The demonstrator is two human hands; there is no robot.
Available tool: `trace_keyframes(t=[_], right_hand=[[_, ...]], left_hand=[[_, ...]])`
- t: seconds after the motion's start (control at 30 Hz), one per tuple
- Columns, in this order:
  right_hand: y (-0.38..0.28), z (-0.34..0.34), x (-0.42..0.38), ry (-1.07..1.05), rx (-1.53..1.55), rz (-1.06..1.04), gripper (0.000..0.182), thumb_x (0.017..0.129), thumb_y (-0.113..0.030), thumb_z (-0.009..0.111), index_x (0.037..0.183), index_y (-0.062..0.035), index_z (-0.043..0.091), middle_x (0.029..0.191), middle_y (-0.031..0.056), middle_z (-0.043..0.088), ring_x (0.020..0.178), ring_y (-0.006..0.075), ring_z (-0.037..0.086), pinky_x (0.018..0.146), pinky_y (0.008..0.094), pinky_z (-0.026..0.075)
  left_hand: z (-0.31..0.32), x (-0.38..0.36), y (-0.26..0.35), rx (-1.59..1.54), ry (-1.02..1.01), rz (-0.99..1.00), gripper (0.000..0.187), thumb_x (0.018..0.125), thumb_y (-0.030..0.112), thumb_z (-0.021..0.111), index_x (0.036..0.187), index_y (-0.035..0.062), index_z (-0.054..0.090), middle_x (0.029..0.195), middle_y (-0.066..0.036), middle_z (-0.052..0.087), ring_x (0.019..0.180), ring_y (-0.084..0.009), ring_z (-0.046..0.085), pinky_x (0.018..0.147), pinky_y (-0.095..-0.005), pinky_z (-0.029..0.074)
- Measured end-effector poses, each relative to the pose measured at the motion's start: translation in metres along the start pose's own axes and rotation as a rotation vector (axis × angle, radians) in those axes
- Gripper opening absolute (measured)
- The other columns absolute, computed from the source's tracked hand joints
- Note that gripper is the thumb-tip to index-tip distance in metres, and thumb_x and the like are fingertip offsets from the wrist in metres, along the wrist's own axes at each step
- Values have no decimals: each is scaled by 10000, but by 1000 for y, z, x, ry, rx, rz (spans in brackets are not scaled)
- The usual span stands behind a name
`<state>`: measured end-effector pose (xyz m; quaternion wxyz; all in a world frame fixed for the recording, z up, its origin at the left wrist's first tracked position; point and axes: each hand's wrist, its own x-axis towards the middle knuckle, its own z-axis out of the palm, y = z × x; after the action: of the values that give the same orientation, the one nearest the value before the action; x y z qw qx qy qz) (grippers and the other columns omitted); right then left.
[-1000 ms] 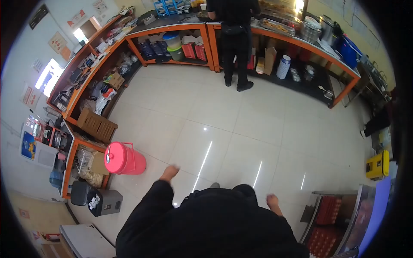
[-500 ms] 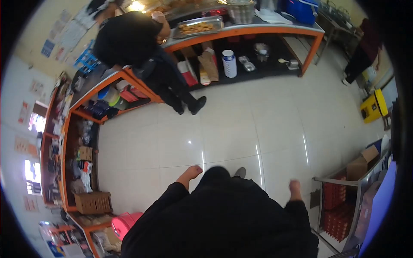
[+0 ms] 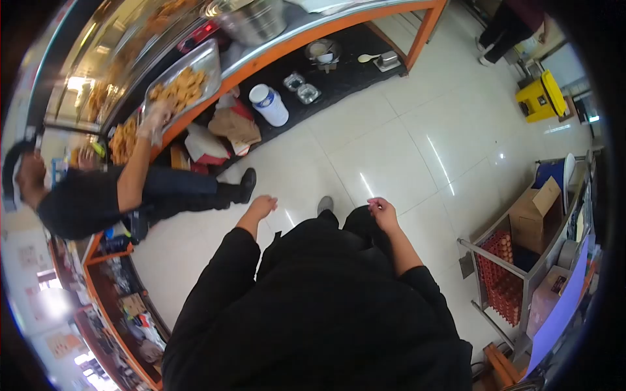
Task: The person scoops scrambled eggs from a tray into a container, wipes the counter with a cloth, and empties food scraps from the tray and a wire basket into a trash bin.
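My left hand (image 3: pixel 263 207) hangs over the tiled floor in front of me, its fingers loosely curled with nothing showing in them. Bent in a pinch, my right hand (image 3: pixel 385 212) is above my right thigh. A small pinkish bit shows at its fingertips; I cannot tell what it is. Between the hands, the tip of my grey shoe (image 3: pixel 325 204) is on the floor. Neither hand touches the furniture.
At left, a co-worker (image 3: pixel 85 199) reaches a gloved hand over a metal tray (image 3: pixel 217 77) of fried food on an orange-edged counter (image 3: pixel 326 32). To my right stands a metal rack (image 3: pixel 499 257) with egg trays (image 3: pixel 497 280) and a cardboard box (image 3: pixel 531 218). A yellow bin (image 3: pixel 542 98) and another person (image 3: pixel 512 29) are farther back.
My view has turned and come closer to the counter. My right hand has swung forward and inward from my side. The co-worker now appears farther left, an arm stretched over the tray.
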<state>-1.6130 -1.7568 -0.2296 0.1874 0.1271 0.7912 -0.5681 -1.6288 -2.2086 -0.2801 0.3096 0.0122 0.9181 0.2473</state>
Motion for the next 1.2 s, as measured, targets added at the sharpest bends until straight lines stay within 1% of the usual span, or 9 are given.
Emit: trace_keyframes(t=[0.2,0.33,0.4,0.53,0.63,0.8,0.87,1.03,1.2], right_hand=[[26,-74,65,242,230,205,183,895,-75,502,1013,-4,623,840,76,630,759,136,608,656,271,517],[48,-117,136,165,279,433,194,887,-70,498,1021,-13,625,824,73,636,754,143,614,652,267,514],[35,-141,176,139,68,365,207,867,-129,525,1013,-43,642,827,116,665,776,204,644,686,323,511],[21,-163,233,90,-220,210,214,843,-207,571,990,-79,659,877,157,671,840,307,647,765,366,497],[34,-144,265,57,-182,316,195,842,-184,581,982,-67,649,857,139,653,820,287,638,753,378,494],[12,-123,331,198,-37,340,232,829,-153,604,1049,-79,603,970,119,600,799,262,617,722,362,494],[9,-129,360,174,53,414,211,829,-134,588,1036,-91,596,985,133,594,803,297,619,724,402,498],[20,-147,414,301,37,368,212,820,-68,572,1030,-93,596,954,111,598,704,268,623,616,349,492],[30,-150,442,322,296,459,206,854,-98,514,1041,-48,585,956,130,595,777,226,611,669,324,474]], left_hand=[[-109,169,188,-292,42,45,283,841,297,561,836,28,648,760,-111,666,727,-253,636,672,-368,479],[-113,248,245,-70,-73,24,359,866,374,526,840,38,651,780,-122,662,778,-292,628,713,-394,475],[-122,266,292,99,-168,-55,398,878,410,507,846,41,653,808,-132,660,823,-315,622,740,-412,471],[-90,327,306,319,-202,2,390,886,426,496,885,73,662,923,-147,648,929,-333,604,789,-450,463],[-106,385,368,312,-284,-71,327,887,398,500,919,118,665,947,-129,650,935,-323,606,788,-449,468],[-60,570,364,352,-157,19,151,858,218,531,945,200,652,981,-99,651,961,-297,607,787,-426,480],[-33,660,346,602,14,138,224,853,171,542,1060,214,616,1010,-109,646,961,-312,607,824,-432,481],[-24,837,415,403,154,-27,666,789,287,677,1347,101,365,1304,-163,466,1198,-347,453,1005,-414,379],[-5,964,459,363,333,81,995,647,398,789,1388,27,238,1367,-228,359,1298,-339,321,1062,-434,305]])
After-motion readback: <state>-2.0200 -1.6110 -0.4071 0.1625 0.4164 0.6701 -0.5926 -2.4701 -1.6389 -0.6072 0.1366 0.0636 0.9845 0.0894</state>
